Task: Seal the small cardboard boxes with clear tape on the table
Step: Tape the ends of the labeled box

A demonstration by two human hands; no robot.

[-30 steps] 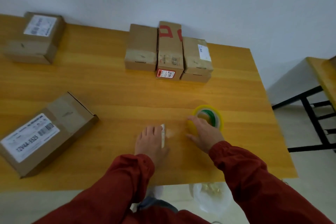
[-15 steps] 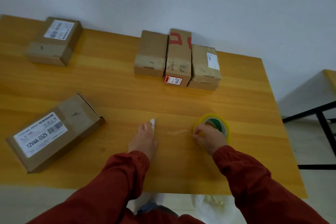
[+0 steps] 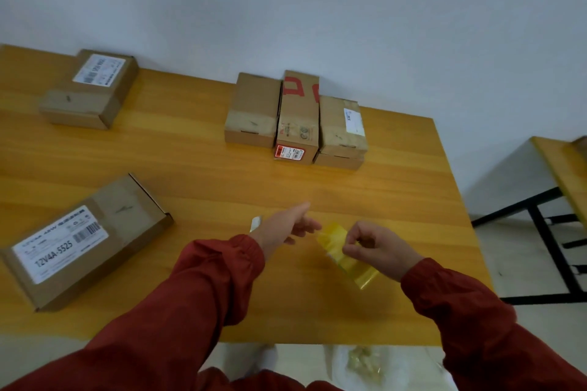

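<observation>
My right hand grips the yellowish roll of clear tape and holds it on edge just above the wooden table. My left hand is raised beside the roll with its index finger stretched forward; its other fingers bend loosely toward the roll's edge, blurred. A small white tool shows just behind that hand. A labelled cardboard box lies at the near left, and another box at the far left. Three boxes stand side by side at the back.
A fourth low box sits under the right one of the back row. The table's right edge is close to my right arm. A second table on a black frame stands to the right. A plastic bag lies on the floor below.
My right hand lifted the tape roll off the table and tipped it on edge. My left hand rose from the table and swung right toward the roll. The white tool is no longer under its fingers.
</observation>
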